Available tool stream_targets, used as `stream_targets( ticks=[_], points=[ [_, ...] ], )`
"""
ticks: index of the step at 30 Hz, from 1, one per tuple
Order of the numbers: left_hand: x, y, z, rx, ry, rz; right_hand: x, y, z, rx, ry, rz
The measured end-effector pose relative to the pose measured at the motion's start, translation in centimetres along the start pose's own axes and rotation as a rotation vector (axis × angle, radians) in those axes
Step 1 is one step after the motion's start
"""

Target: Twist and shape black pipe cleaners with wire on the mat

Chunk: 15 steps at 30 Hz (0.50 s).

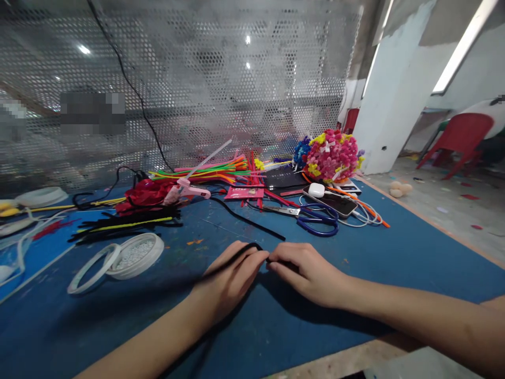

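A black pipe cleaner runs over the back of my left hand and bends down at the fingertips. My left thumb and fingers are pinched on it. My right hand pinches the same black strand, its fingertips almost meeting the left ones just above the blue table mat. The far end of the strand trails off to the left, smeared by motion. Another black pipe cleaner lies on the mat just beyond my hands. Blue-handled scissors rest to the right of it.
Left stand a white tape ring, a round tub of beads and a pile of black pipe cleaners. Behind lie a pink glue gun and bright pipe cleaners. A phone, cable and pink flower ball occupy the right.
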<state>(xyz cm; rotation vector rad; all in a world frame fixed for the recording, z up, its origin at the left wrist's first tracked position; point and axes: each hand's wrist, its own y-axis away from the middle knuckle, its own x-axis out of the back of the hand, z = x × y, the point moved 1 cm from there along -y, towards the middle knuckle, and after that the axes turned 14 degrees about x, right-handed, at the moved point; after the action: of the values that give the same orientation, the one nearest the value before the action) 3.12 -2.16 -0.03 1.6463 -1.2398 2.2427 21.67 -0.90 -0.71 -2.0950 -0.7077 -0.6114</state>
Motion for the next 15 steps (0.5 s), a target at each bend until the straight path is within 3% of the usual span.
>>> stream_targets(
  ticks=[8, 15],
  points=[
    [0.3, -0.7, 0.1, -0.034, 0.083, -0.105, -0.1, 0.2, 0.7, 0.217, 0.246, -0.104],
    [-0.4, -0.2, -0.8, -0.027, 0.105, -0.124, 0.0, 0.3, 1.2, 0.272, 0.285, -0.153]
  ],
)
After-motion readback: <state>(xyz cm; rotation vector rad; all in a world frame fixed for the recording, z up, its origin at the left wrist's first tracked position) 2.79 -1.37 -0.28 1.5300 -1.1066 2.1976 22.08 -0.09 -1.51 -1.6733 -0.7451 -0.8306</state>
